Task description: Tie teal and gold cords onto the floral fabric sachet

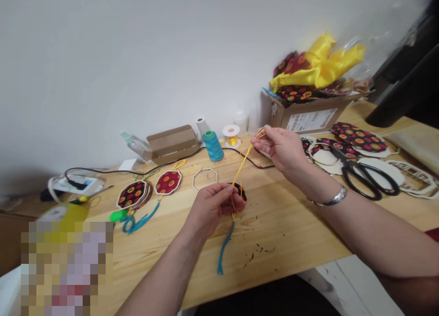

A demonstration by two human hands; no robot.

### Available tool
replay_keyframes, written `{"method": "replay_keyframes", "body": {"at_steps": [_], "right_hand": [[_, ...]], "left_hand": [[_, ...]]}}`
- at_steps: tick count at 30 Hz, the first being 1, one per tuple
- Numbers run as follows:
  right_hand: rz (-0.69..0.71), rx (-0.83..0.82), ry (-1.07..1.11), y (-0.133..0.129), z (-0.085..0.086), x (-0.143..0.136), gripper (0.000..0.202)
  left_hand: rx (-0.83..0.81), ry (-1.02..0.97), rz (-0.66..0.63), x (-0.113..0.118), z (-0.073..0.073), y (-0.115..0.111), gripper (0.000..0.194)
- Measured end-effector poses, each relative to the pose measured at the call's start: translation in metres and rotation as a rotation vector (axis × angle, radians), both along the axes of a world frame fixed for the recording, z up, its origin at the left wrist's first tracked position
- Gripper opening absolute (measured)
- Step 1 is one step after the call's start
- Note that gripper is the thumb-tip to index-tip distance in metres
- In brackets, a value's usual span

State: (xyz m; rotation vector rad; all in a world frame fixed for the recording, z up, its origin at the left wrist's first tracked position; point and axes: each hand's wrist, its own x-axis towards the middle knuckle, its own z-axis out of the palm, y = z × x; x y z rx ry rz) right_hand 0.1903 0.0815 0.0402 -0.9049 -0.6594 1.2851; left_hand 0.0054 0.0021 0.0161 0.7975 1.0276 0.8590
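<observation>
Yellow cord [243, 164] runs taut and slanting between my two hands. My left hand [219, 200] pinches its lower part, low over the table. Up and to the right, my right hand [278, 146] closes its fingertips on the cord's upper looped end. Below my left hand a blue tassel [224, 249] hangs from the yellow cord. A dark patterned fabric piece [242, 192] shows partly behind my left hand, which hides most of it. An octagonal frame [205, 170] lies just beyond my left hand.
Finished-looking fabric ornaments [168, 182] with blue tassels lie left. Behind stand a blue thread cone [213, 147], a yellow cord spool [232, 136] and an open brown box [173, 144]. Black-handled scissors [370, 179] rest right, before a cardboard box [308, 115] of fabric. A black cable [113, 170] crosses the table.
</observation>
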Motion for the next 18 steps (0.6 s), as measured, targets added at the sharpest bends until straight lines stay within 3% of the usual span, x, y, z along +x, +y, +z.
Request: {"method": "replay_keyframes", "body": {"at_steps": [6, 12, 15, 18], "right_hand": [[0.089, -0.035, -0.053, 0.003, 0.000, 0.010, 0.018], [0.492, -0.114, -0.015, 0.011, 0.007, 0.031, 0.020], [0.592, -0.071, -0.105, 0.012, 0.010, 0.042, 0.020], [0.595, -0.039, -0.324, 0.011, 0.011, 0.049, 0.020]], "left_hand": [[0.038, -0.029, 0.013, -0.002, -0.004, 0.001, 0.015], [0.078, -0.069, 0.084, -0.001, -0.004, 0.003, 0.013], [0.078, -0.056, 0.107, -0.001, -0.002, 0.003, 0.014], [0.074, -0.058, 0.111, -0.002, -0.002, 0.004, 0.013]]}}
